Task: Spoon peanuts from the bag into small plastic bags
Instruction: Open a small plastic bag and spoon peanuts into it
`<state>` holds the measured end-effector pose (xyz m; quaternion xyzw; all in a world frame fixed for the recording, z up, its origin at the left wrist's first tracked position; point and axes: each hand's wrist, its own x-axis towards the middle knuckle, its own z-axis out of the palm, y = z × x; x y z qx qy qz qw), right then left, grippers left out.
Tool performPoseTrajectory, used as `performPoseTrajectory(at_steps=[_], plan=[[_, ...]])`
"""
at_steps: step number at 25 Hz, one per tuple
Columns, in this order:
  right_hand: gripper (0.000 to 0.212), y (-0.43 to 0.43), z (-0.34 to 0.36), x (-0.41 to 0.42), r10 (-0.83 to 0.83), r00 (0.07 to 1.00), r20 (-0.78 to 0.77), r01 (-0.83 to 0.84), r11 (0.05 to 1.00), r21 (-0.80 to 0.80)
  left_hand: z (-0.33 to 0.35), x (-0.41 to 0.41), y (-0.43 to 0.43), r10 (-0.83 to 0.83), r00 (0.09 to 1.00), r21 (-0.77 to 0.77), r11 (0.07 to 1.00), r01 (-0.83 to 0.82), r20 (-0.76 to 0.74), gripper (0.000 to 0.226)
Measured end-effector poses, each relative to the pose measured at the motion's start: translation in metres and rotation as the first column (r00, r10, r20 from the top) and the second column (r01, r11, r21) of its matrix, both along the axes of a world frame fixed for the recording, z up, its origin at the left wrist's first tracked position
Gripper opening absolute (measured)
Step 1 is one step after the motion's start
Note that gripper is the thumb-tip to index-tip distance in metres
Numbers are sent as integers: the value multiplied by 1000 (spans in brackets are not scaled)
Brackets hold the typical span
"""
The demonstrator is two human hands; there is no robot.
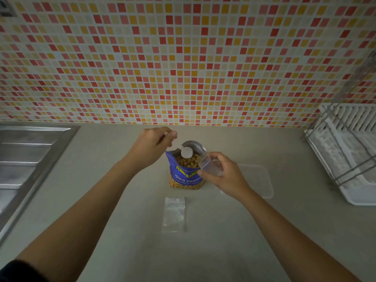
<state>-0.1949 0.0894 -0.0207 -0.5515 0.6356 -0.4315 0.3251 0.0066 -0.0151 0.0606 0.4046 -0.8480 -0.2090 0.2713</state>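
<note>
A blue bag of salted peanuts (186, 176) stands open on the counter, with peanuts showing in its mouth. My left hand (151, 148) grips the handle of a white plastic spoon (186, 152), whose bowl hangs over the peanuts at the bag's opening. My right hand (221, 173) pinches a small clear plastic bag (208, 165), held open just right of the peanut bag's mouth. A second small clear plastic bag (174, 214) lies flat on the counter in front of the peanut bag.
A clear plastic container (258, 180) sits on the counter to the right, partly behind my right hand. A steel sink (24, 159) fills the left side. At the far right is a white dish rack (345, 151). A mosaic tiled wall (183, 58) rises behind.
</note>
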Motion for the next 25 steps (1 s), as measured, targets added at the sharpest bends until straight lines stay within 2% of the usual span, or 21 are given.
performPoseTrajectory(at_steps=[3, 5, 7, 9, 10, 12, 15, 20, 23, 25], plan=[[46, -4, 2, 0, 24, 999, -24, -24, 1000, 10, -11, -8, 0, -63, 983, -91, 993, 80, 175, 31], [46, -5, 2, 0, 29, 999, -36, -28, 1000, 9, -30, -14, -4, 12, 983, -44, 999, -3, 185, 32], [47, -4, 1, -1, 22, 999, -40, -22, 1000, 7, -45, -16, -11, 216, 975, 180, 958, -222, 54, 34], [48, -4, 0, -1, 14, 999, -39, -14, 1000, 19, -52, -14, -15, 434, 899, 470, 806, -359, -58, 35], [48, -4, 0, -2, 14, 999, -36, -13, 1000, 25, -54, -13, -16, 483, 873, 550, 748, -372, -66, 34], [47, -4, 1, -3, 20, 999, -31, -19, 999, 32, -57, -12, -17, 498, 864, 629, 698, -343, -81, 34], [46, -5, 1, -3, 29, 999, -26, -28, 999, 29, -60, -9, -15, 517, 835, 735, 638, -231, -187, 35], [49, -6, 4, -5, -49, 997, -56, 49, 999, -12, -64, -10, -18, 605, 759, 808, 559, -188, -241, 34], [55, -10, 10, -8, -129, 983, -132, 121, 991, -61, -64, -6, -23, 668, 707, 812, 534, -237, -233, 32], [56, -13, 11, -7, -113, 959, -261, 97, 992, -76, -60, -3, -27, 692, 680, 808, 531, -254, -241, 30]])
